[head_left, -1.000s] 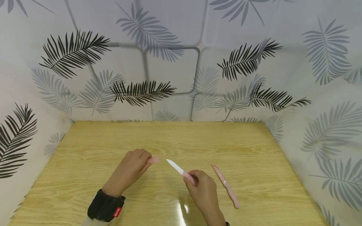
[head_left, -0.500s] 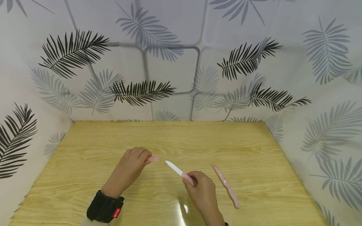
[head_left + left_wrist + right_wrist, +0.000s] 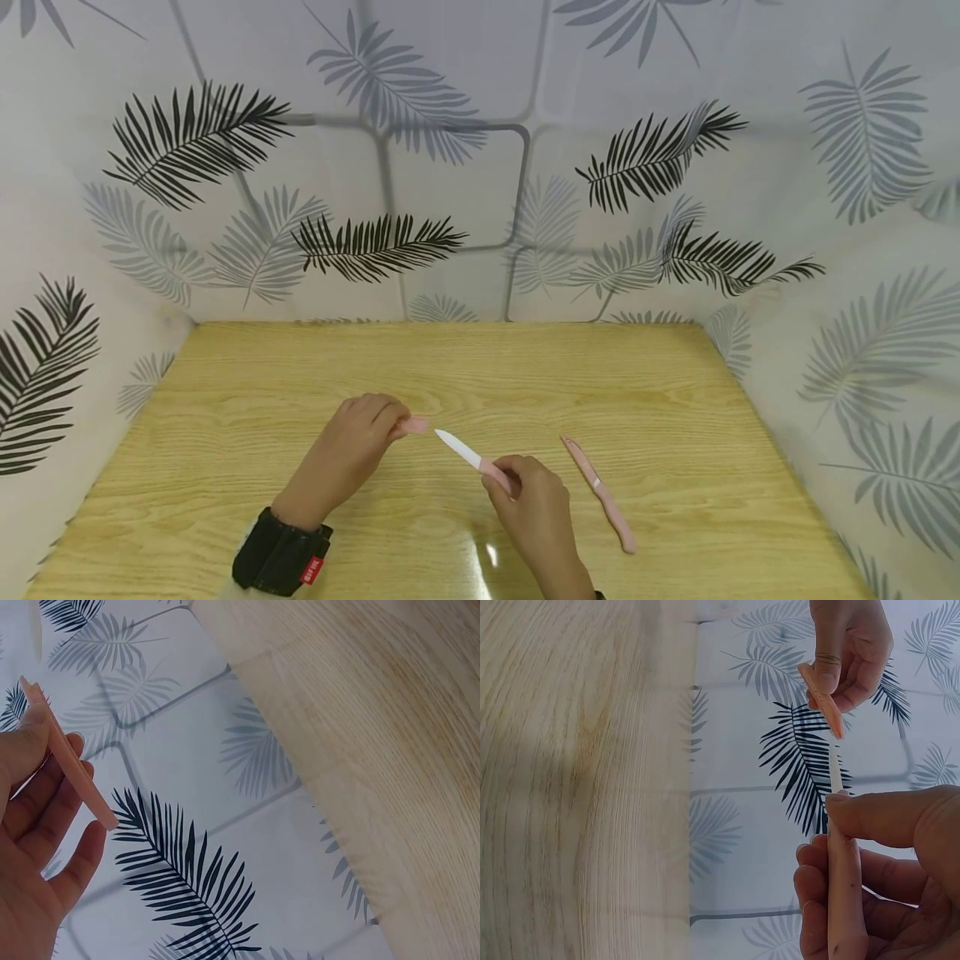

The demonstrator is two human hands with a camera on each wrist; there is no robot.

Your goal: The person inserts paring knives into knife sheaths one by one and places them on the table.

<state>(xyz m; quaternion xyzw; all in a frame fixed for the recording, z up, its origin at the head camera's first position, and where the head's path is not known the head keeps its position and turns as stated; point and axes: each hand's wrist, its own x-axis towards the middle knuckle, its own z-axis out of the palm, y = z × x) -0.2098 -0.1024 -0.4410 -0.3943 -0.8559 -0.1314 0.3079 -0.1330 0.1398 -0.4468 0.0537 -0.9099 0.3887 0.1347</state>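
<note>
- Sheath (image 3: 415, 425) and knife (image 3: 472, 459) have been brought nearer to each other since the earlier frame; only a slim gap is now left between blade tip and sheath in the head view.
- Grip of the left hand (image 3: 358, 437): narrow, with the sheath pinched between thumb and fingers and one end left sticking out toward the blade.
- Grip of the right hand (image 3: 534, 504): closed round the knife's pink handle, the thumb being laid near the base of the blade. The white blade is pointed toward the sheath.
- Sheath and knife are both held above the table (image 3: 465, 367), between the hands.
- Writing: pale lettering is borne by a red tag (image 3: 312, 570) on the black wristband (image 3: 281, 552) of the left arm, but it is too blurred to be read surely.
- Small dark marks are seen on the handle in the right wrist view.
- To the right of the right hand, a second knife (image 3: 597, 485) is laid slantwise on the table; it is pink, crossed by a pale band.
- Much of the handle is hidden by the right fingers in the head view, and part of the sheath by the left ones.
- Behind the table, a backdrop (image 3: 465, 192) is printed with black and grey fronds.
</note>
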